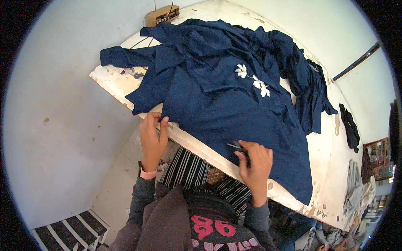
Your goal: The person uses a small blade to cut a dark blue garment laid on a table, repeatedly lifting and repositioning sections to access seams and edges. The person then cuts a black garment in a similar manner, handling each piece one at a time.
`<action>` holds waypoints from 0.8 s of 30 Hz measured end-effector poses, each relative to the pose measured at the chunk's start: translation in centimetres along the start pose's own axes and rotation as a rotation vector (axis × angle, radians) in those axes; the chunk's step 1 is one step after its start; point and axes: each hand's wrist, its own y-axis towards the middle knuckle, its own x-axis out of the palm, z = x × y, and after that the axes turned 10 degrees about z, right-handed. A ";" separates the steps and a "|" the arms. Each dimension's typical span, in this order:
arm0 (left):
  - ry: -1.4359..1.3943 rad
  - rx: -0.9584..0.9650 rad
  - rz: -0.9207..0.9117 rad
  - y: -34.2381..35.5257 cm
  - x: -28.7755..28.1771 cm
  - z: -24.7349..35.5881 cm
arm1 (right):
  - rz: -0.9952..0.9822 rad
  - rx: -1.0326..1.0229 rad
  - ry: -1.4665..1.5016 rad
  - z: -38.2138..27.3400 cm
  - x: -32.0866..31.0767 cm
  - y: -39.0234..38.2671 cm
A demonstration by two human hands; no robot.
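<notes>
Lying rumpled across the counter (pixel 331 186), the navy garment (pixel 205 94) looks light and soft, likely to fold and slip rather than hold shape. The left hand (pixel 152 134) appears to have its grip clamped on the near edge; the right hand (pixel 256 163) has its grip wrapped round a small blade (pixel 235 146) over the cloth. Edges seem the safest hold, away from the white flowers (pixel 261 87)

I see table (pixel 331 175) under blue shirt (pixel 213 104). Left hand (pixel 152 136) pinching shirt's edge. Right hand (pixel 256 164) over shirt, holding shiny tool (pixel 234 146).
</notes>
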 end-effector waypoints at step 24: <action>0.075 0.124 -0.011 2.6 1.2 -2.2 | -0.045 0.055 0.026 2.6 -1.8 -3.9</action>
